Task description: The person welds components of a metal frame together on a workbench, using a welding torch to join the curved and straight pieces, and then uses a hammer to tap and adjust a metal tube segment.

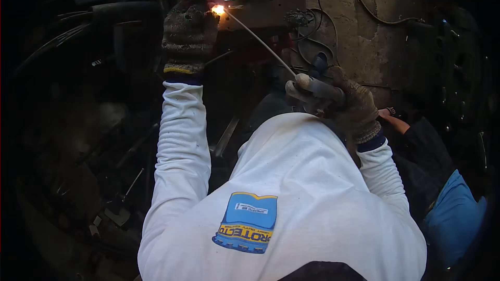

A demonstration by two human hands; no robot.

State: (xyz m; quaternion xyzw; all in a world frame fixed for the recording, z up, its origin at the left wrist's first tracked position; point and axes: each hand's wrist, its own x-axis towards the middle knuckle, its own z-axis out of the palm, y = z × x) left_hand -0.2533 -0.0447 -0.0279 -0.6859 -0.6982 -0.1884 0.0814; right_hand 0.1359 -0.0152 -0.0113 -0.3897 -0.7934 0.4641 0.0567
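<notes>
My right hand (357,105), in a worn knit glove, is closed around a welding electrode holder (323,90). A long thin welding rod (260,40) slants from its jaws up and left to a bright orange-white arc (218,9) at the edge of a brown metal plate (260,13). Right beside the glow is my left hand (190,39), gloved too, back up and with the fingers curled against the metalwork. What those fingers grip is lost in the dark.
Cables (333,26) loop over a stained, rusty surface (372,36) at the upper right. Another person's hand (387,112) and blue clothing (454,218) are close on my right. Dark metal parts and a long bar (226,136) lie below; the left side is mostly shadow.
</notes>
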